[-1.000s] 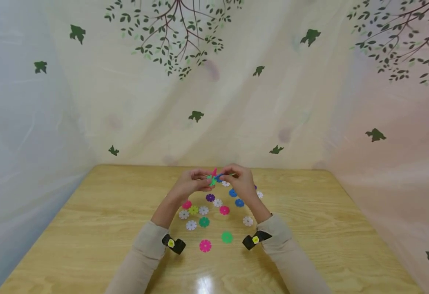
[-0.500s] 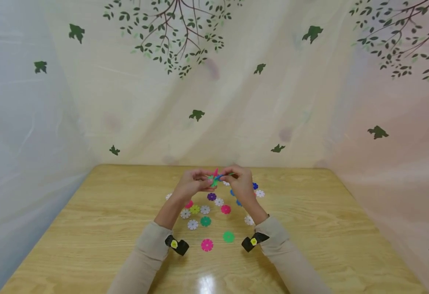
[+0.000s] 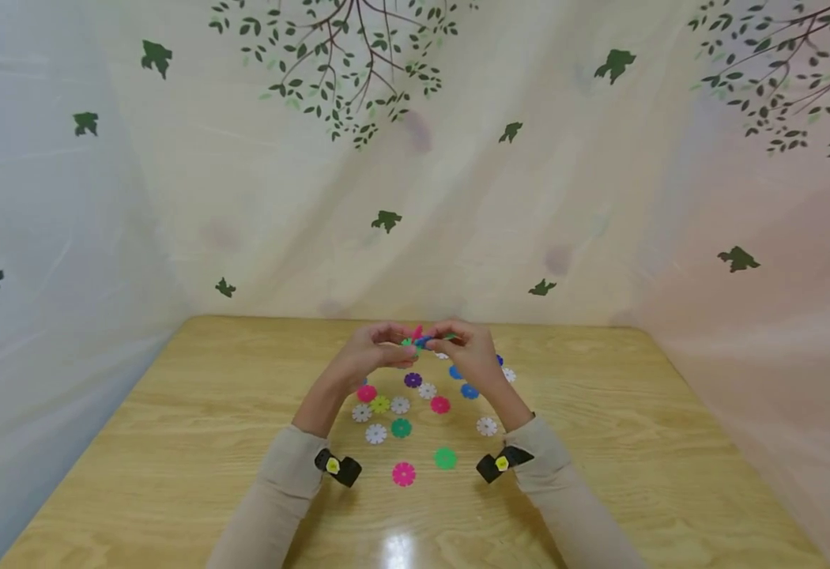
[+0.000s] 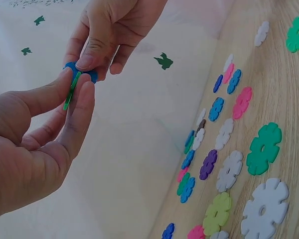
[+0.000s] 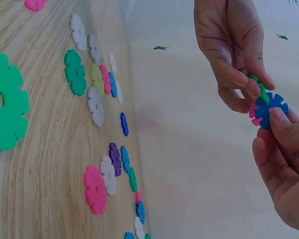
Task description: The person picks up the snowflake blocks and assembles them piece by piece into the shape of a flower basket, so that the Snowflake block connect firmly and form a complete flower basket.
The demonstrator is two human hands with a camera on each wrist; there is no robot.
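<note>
Right wrist view is showing a blue flower-shaped piece [image 5: 273,105] up between two hands, and the other places are being given from that piece. The right hand [image 3: 470,354] is lying to its right and is pinching it, the thumb resting on its notched face; what the fingers behind are doing is staying partly hidden. The left hand [image 3: 367,359] is coming in from its left, pinching a green piece [image 4: 71,93] between thumb and fingers, the fingertips sitting just beside the blue rim. A pink piece [image 5: 256,121] is peeking out past the blue piece's left edge; which neighbour it is joining, if any, is not showing clearly. What seems to be mattering most is the crossing of blue and green: from the left wrist the green piece is appearing nearly edge-on, its long line slanting up toward the blue piece, which is spreading crosswise at its upper end. Whether their slots are already interlocking is impossible to tell. Of the two hands, the right is being nearer to the blue piece, actually touching it. Below it and closer to the person, a purple disc [image 3: 413,380] and a bright pink disc [image 3: 404,474] are lying on the wooden table [image 3: 209,442].
</note>
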